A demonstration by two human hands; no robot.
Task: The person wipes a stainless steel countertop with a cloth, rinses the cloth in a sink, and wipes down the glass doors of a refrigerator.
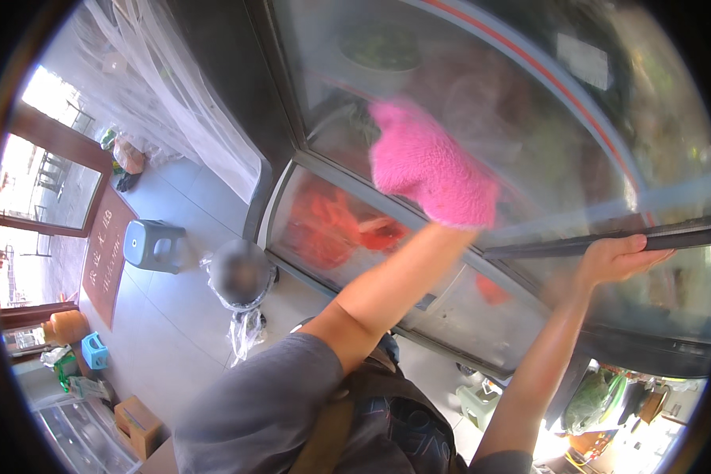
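Observation:
A pink fluffy mitt or cloth (432,166) covers my left hand (426,160) up to the wrist. It lies against or just before the hazy glass pane (509,112) of a display cabinet; the fingers inside are hidden. My right hand (616,259) grips the dark edge bar (569,240) of a glass panel, the thumb above and the fingers along its underside. Through the glass, a round green thing (379,46) shows blurred high up. Red bagged items (338,228) lie behind the lower pane.
Left of the cabinet stand a bin with a plastic liner (239,275) and a grey-blue plastic stool (154,244). A brown doormat (103,260) lies by the doorway. Clear plastic sheeting (201,118) hangs beside the cabinet. Cardboard box (137,426) at lower left; pale green stool (477,406) beneath my right arm.

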